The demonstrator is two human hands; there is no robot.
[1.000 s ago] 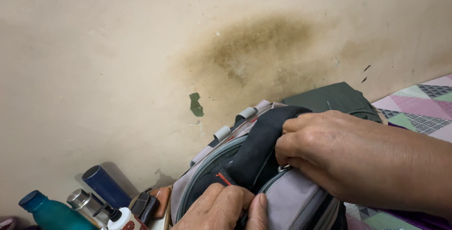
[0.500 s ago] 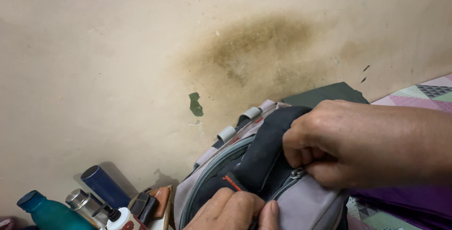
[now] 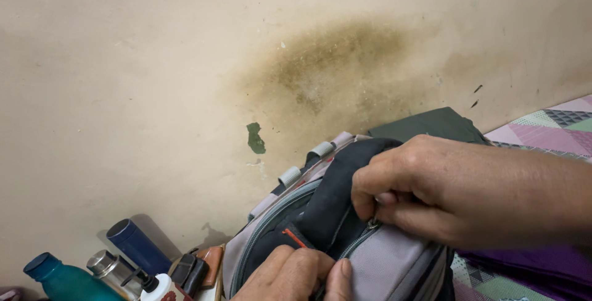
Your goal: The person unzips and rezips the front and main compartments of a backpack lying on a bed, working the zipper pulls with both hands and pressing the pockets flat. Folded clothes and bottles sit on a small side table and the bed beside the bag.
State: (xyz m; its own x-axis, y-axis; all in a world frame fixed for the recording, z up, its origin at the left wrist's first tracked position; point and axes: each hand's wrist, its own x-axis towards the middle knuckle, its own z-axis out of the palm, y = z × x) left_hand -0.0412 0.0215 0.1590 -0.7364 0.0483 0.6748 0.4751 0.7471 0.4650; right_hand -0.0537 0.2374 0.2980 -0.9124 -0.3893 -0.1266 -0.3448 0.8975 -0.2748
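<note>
Right hand (image 3: 444, 193), drawn slightly leftward along the zip, pinches the zip pull of the grey backpack (image 3: 394, 270) standing near the stained wall (image 3: 185, 60); left hand (image 3: 296, 276) grips its near edge.

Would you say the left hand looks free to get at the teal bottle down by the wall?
Probably yes: the left hand rests on the backpack, the teal bottle stands further left, and only a few small containers stand between.

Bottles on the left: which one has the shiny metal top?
The steel flask, standing between the teal bottle and the dark blue bottle. Its neighbours have coloured caps; only this one is silvery metal.
</note>
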